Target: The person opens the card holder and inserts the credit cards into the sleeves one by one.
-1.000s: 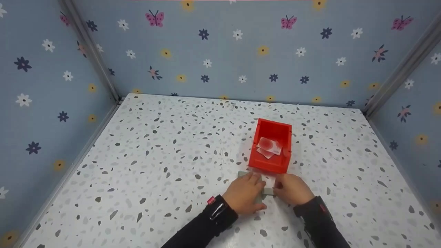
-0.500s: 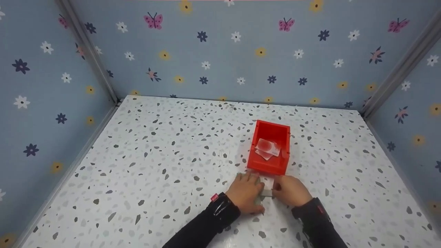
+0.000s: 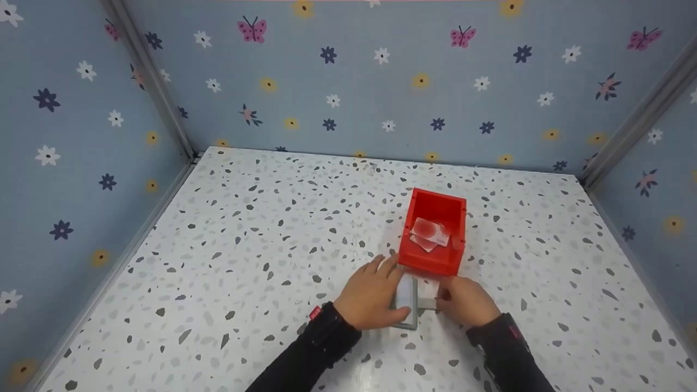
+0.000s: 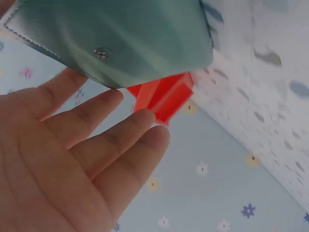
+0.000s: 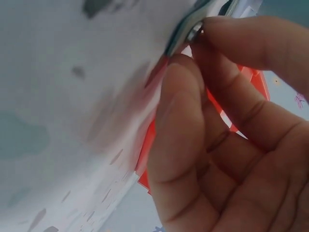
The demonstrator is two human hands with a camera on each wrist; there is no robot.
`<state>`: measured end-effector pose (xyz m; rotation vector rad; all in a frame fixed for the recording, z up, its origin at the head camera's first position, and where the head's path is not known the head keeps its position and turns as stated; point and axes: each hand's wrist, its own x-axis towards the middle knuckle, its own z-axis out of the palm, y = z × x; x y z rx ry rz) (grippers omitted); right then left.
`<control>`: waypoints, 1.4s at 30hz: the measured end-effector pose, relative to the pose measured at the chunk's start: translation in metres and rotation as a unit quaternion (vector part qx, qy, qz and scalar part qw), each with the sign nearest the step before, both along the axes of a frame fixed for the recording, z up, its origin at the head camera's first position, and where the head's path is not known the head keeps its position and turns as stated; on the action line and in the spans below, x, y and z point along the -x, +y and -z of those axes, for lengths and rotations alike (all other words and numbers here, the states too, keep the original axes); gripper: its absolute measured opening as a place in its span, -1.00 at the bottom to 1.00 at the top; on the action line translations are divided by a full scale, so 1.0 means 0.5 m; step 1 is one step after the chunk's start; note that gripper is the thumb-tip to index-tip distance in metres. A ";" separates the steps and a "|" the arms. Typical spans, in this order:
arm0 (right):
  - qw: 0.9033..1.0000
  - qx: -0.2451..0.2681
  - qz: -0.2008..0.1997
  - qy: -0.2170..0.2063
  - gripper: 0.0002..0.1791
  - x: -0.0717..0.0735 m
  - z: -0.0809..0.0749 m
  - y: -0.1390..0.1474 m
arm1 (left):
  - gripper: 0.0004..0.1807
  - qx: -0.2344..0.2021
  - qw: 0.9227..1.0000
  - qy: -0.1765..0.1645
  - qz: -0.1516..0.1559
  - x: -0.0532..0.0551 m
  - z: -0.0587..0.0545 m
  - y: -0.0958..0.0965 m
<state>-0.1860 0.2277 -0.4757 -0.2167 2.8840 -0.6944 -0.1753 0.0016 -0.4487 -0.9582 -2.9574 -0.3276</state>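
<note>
A green leather card wallet [image 3: 414, 320] lies on the speckled table, a pale panel showing on its upper face. My left hand [image 3: 370, 296] is at its left side, fingers extended and thumb over the panel; whether it touches the wallet is unclear. In the left wrist view, a metal snap [image 4: 101, 53] shows on the wallet's green leather above the extended fingers. From the wallet's right side a short strap [image 3: 427, 304] sticks out. My right hand [image 3: 465, 302] pinches the strap's end, which bears a metal stud [image 5: 194, 31] in the right wrist view.
Just beyond the wallet stands a red plastic bin [image 3: 430, 268] holding a few red-and-white cards [image 3: 430, 231]. Flower-patterned panels [image 3: 348, 76] enclose the table [image 3: 261, 234] at the back and both sides.
My left hand has shifted left off the wallet's top, uncovering the pale panel. The right hand keeps its pinch on the strap. The head view has shifted slightly.
</note>
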 end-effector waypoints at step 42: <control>0.999 -0.046 -0.011 -0.018 -0.74 -0.001 -0.053 -0.012 | -0.52 -0.049 0.993 -0.046 -0.098 -0.001 0.079 -0.095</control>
